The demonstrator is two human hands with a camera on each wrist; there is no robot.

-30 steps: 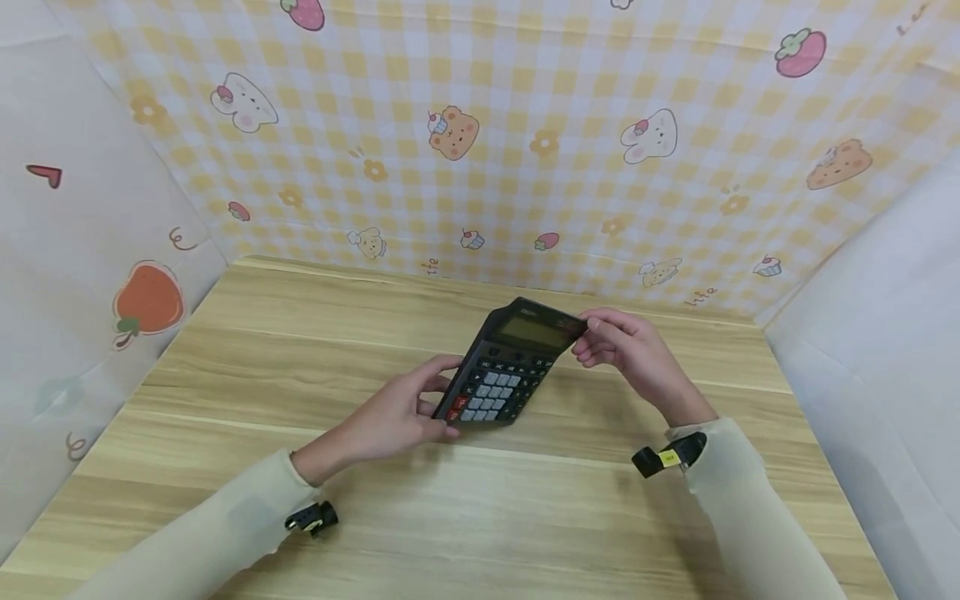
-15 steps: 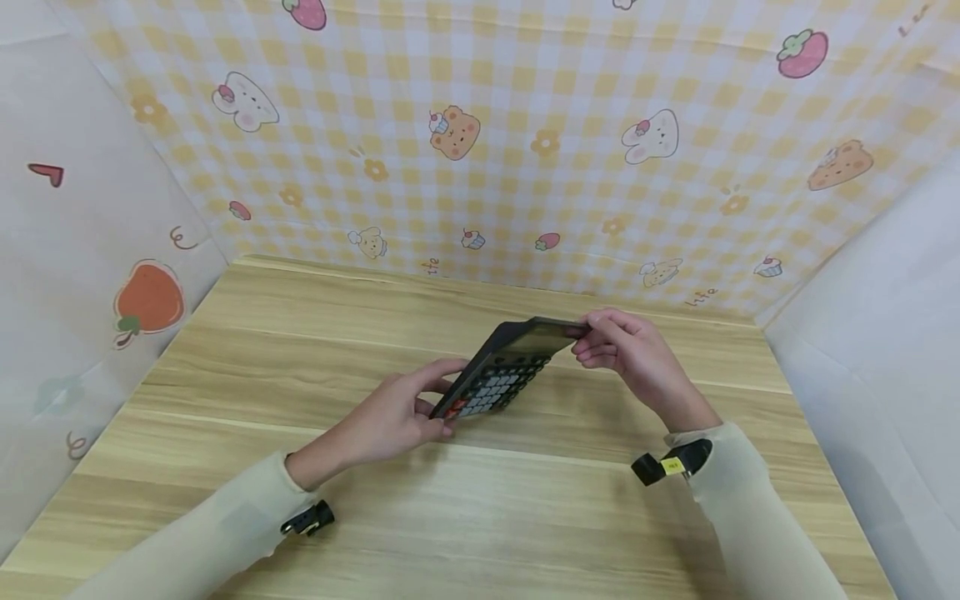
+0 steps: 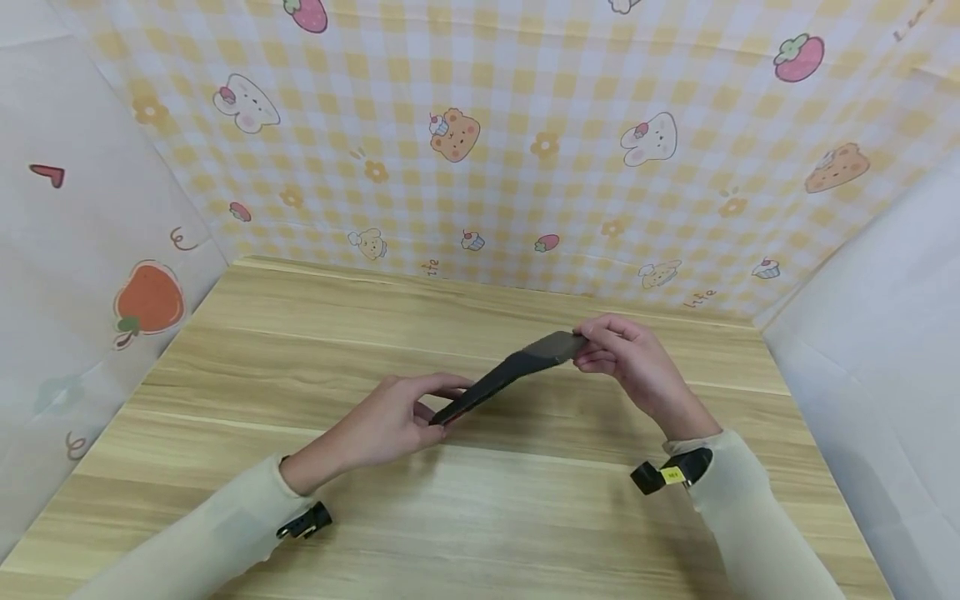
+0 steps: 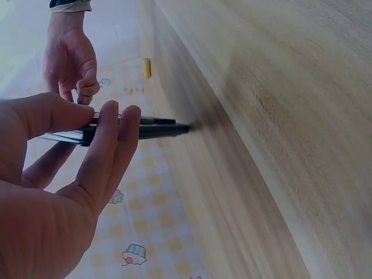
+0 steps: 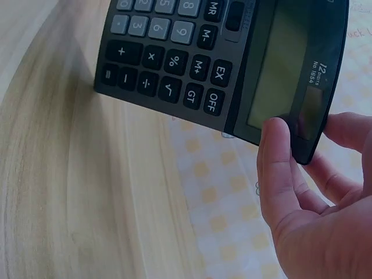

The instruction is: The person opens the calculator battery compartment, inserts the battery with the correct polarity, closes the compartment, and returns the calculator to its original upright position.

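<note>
A dark desktop calculator (image 3: 510, 372) is held tilted above the wooden table, nearly edge-on in the head view. At its lower left end my left hand (image 3: 390, 419) pinches it between thumb and fingers; in the left wrist view the calculator (image 4: 142, 129) is a thin dark edge among those fingers. My right hand (image 3: 633, 367) grips the screen end at a corner. In the right wrist view the calculator (image 5: 174, 64) shows its keys and display, and the right thumb (image 5: 276, 151) lies by the display corner with the other fingers on the far side.
The wooden table (image 3: 480, 525) spreads beneath both hands. A yellow checked cloth (image 3: 540, 192) with cartoon prints hangs behind it, and white cloths flank the sides. A small yellow object (image 4: 147, 67) shows in the left wrist view; its kind is unclear.
The calculator has tipped from keys and display facing the head camera to edge-on, its raised end coming down. Both hands have kept hold and stayed nearly in place.
</note>
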